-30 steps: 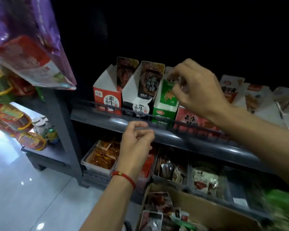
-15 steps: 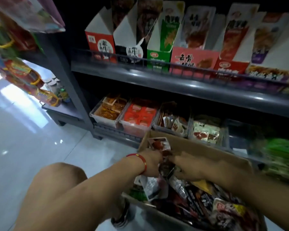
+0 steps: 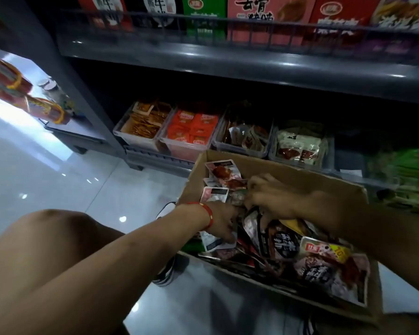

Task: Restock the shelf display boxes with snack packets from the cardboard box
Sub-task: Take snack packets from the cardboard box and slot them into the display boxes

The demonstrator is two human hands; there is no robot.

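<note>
An open cardboard box (image 3: 300, 176) sits on the floor below the shelves, full of mixed snack packets (image 3: 286, 245). Both my hands are down inside it. My left hand (image 3: 224, 222), with a red string at the wrist, reaches in among the packets; its fingers are hidden between them. My right hand (image 3: 270, 197) is curled over the packets at the box's middle and seems to pinch a small dark packet (image 3: 237, 198); the view is blurred there. The display boxes (image 3: 269, 10) stand in a row on the upper shelf behind a wire rail.
Clear bins (image 3: 190, 130) of orange, red and white packets line the bottom shelf just behind the box. Green packets (image 3: 406, 175) lie at the right. My bare knee (image 3: 51, 233) is at lower left, over a glossy tiled floor. Hanging red snack bags (image 3: 41, 107) are at the far left.
A second ago my right hand was up at the display boxes and my left at the shelf rail. Both have dropped into the cardboard box, and my view has tilted downward.
</note>
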